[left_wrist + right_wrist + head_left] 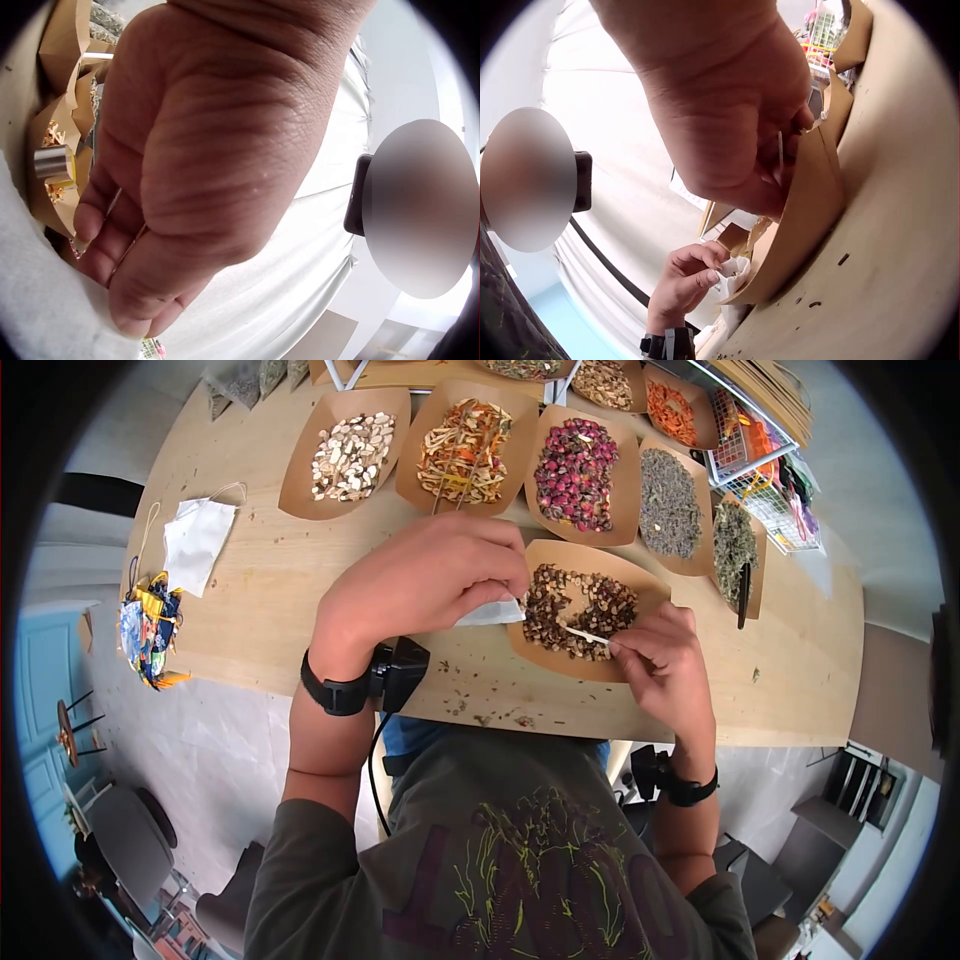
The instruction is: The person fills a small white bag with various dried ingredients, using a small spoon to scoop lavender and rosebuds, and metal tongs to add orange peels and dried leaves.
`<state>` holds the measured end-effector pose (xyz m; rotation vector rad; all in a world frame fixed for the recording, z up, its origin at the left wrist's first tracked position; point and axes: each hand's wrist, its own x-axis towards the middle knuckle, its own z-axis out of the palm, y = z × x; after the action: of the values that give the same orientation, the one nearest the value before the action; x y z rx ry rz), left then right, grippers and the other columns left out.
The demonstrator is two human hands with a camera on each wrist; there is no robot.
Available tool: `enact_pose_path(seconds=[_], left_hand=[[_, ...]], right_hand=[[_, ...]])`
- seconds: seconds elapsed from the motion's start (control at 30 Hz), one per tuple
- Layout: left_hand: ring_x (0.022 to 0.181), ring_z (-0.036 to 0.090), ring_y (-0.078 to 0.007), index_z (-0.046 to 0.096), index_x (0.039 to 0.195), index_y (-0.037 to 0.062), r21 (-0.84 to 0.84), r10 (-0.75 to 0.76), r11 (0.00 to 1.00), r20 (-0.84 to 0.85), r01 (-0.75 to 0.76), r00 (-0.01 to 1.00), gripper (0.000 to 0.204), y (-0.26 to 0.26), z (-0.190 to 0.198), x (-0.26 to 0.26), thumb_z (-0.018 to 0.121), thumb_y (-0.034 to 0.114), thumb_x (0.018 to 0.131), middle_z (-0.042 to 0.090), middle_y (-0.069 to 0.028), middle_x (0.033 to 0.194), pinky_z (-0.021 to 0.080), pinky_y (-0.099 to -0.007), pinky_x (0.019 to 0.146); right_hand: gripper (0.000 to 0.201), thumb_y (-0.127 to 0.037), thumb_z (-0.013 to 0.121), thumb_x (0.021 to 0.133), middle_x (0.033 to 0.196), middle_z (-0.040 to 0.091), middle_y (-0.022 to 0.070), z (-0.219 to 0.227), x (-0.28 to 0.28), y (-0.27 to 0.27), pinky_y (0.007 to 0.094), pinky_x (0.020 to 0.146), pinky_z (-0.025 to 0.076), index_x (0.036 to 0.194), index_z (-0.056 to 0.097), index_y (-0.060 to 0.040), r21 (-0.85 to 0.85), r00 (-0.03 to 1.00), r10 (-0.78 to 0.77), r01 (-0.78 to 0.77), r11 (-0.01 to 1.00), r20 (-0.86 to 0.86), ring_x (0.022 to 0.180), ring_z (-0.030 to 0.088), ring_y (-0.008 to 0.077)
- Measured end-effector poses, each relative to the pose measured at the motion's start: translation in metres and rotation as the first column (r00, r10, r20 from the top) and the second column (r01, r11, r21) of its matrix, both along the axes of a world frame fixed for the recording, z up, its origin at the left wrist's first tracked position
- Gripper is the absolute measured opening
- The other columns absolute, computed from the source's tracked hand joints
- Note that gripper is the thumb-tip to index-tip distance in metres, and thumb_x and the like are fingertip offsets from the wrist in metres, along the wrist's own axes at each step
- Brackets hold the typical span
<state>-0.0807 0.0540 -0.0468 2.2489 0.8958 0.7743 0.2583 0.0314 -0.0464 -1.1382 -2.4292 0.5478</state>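
My left hand (430,575) grips a small white pouch (492,612) at the left rim of a brown paper tray (560,660) filled with dark dried pieces (580,608). In the right wrist view the left hand (694,277) pinches the pouch (735,271) beside the tray's wall (802,217). My right hand (665,655) pinches a thin pale stick or small scoop (585,635) whose tip lies in the dried pieces. The right hand (727,112) fills the right wrist view, its fingers curled over the tray rim. The left hand (210,150) fills the left wrist view, with white fabric (37,300) below it.
Several more paper trays hold dried herbs: pale slices (350,455), orange strips (465,450), rosebuds (577,472), grey-green leaves (668,500). A white pouch (195,540) and coloured packets (148,628) lie at the left of the wooden table (280,610). A wire rack (765,470) stands at the right.
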Motion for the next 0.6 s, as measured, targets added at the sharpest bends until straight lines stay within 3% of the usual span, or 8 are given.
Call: enact_pose_path(seconds=[0.4, 0.6], left_hand=[[0.095, 0.071, -0.0346, 0.074, 0.1, 0.0036, 0.0, -0.002, 1.0, 0.018, 0.002, 1.0, 0.01, 0.0, -0.002, 0.0, 0.08, 0.004, 0.092, 0.071, -0.0077, 0.104, 0.056, -0.0439, 0.083], [0.096, 0.071, -0.0345, 0.074, 0.101, 0.0039, 0.008, -0.007, 1.0, 0.006, 0.007, 1.0, 0.01, 0.001, 0.0, 0.0, 0.08, 0.005, 0.092, 0.071, -0.008, 0.104, 0.056, -0.0433, 0.083]], right_hand=[[0.007, 0.001, 0.082, 0.087, 0.077, 0.072, 0.0044, -0.007, 0.002, 0.007, 0.0395, 0.087, 0.041, 0.091, 0.083, -0.0049, -0.152, 0.982, -0.057, 0.029, 0.988, -0.181, 0.082, 0.061, 0.0238], [0.007, 0.0, 0.083, 0.085, 0.077, 0.071, 0.0038, 0.0, -0.012, 0.012, 0.0392, 0.087, 0.042, 0.09, 0.082, -0.005, -0.087, 0.975, -0.064, 0.046, 0.995, -0.214, 0.081, 0.061, 0.0243]])
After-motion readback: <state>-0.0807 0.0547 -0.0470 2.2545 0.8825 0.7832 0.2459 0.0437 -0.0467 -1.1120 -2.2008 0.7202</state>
